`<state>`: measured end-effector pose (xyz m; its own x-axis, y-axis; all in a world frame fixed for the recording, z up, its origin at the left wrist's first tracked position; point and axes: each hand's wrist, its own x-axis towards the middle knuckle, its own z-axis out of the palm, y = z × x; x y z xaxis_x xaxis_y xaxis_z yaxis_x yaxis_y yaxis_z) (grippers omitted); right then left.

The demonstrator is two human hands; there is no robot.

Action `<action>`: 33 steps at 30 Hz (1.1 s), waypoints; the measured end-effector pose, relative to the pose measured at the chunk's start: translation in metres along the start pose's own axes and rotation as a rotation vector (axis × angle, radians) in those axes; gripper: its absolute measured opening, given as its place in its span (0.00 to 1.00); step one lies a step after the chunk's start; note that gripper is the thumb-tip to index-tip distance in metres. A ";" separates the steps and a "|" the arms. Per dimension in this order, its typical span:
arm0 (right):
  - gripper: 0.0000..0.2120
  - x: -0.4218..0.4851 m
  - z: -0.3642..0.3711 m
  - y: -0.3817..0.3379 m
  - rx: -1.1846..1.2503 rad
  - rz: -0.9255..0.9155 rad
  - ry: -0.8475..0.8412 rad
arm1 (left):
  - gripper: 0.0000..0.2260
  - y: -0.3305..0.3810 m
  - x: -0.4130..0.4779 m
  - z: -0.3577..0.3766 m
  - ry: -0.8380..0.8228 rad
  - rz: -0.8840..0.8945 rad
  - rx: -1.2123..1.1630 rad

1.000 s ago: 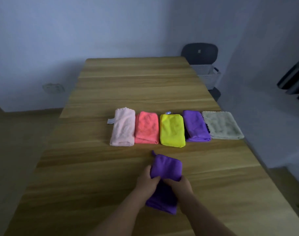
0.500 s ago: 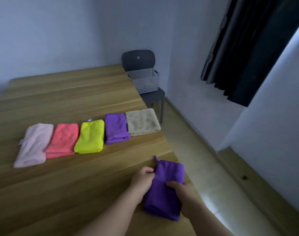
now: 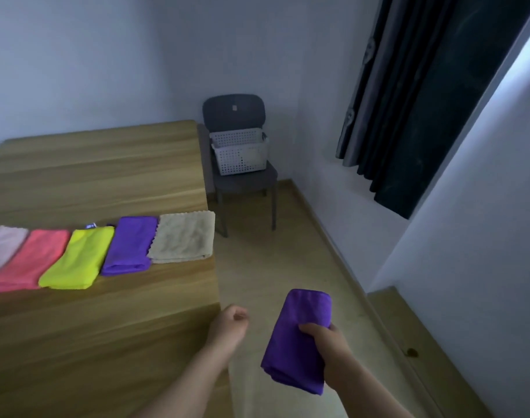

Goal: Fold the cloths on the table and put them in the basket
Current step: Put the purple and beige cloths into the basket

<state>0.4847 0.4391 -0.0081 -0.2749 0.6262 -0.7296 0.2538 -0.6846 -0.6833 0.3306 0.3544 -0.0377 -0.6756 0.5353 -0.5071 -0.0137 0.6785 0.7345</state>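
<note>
A: Right hand state?
B: Clamped on the folded purple cloth; thumb on top, fingers under. The cloth is carried past the table's right edge, over the floor, nothing beneath it. A one-handed grip is judged enough because the bundle is small and already folded.

A: Left hand?
B: Loosely curled, nothing held, at the table's right edge. Judged free because the fold is finished.

A: Where is the basket?
B: On the chair seat beyond the table's far right corner, well apart from the carried cloth. Its inside cannot be read.

A: Rest of the cloths?
B: Five are laid side by side toward the right edge, all folded: pink, coral, yellow, purple, beige. The row is judged a staging line for basket runs.

A: Risk?
B: The fold could be loosened if the grip slackens in transit
</note>
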 end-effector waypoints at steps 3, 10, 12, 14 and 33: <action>0.08 0.022 0.005 -0.029 -0.049 0.008 -0.032 | 0.08 0.015 0.035 -0.007 0.073 0.051 0.012; 0.07 0.078 0.026 -0.109 -0.133 -0.048 -0.052 | 0.12 0.059 0.105 -0.038 0.421 0.431 0.502; 0.07 0.091 0.040 -0.118 -0.170 -0.033 -0.074 | 0.15 0.070 0.113 -0.051 0.562 0.529 0.662; 0.09 0.102 0.059 -0.125 -0.205 0.000 -0.134 | 0.21 0.074 0.126 -0.067 0.537 0.379 0.732; 0.10 0.267 0.111 -0.265 -0.303 0.075 -0.264 | 0.06 0.194 0.247 -0.027 0.364 -0.112 -0.319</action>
<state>0.2414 0.7464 -0.0181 -0.4635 0.4344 -0.7723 0.5332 -0.5594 -0.6347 0.1413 0.6049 -0.0085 -0.8697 0.2192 -0.4423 -0.2873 0.5038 0.8147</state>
